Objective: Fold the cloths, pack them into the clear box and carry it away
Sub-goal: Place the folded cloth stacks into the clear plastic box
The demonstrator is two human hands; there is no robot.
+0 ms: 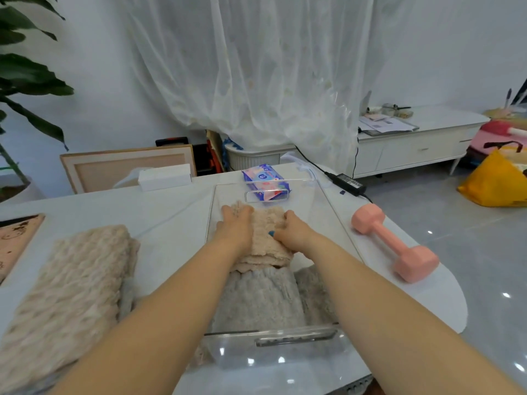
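Note:
The clear box point(328, 201) stands on the white table in front of me, its near wall with a handle slot by my body. Inside it lies a folded beige cloth point(266, 238) at the far end, resting partly on a greyish folded cloth point(256, 297) nearer to me. My left hand point(235, 223) presses flat on the beige cloth's left side. My right hand point(289, 230) grips its right edge with curled fingers. Another beige fluffy cloth point(71, 280) lies folded on the table to the left of the box.
A pink dumbbell point(395, 242) lies right of the box near the table edge. Behind the box are a pack of wipes point(265, 173), a white carton point(164, 176) and a black power adapter point(349, 181). A brown tray point(14, 240) sits far left.

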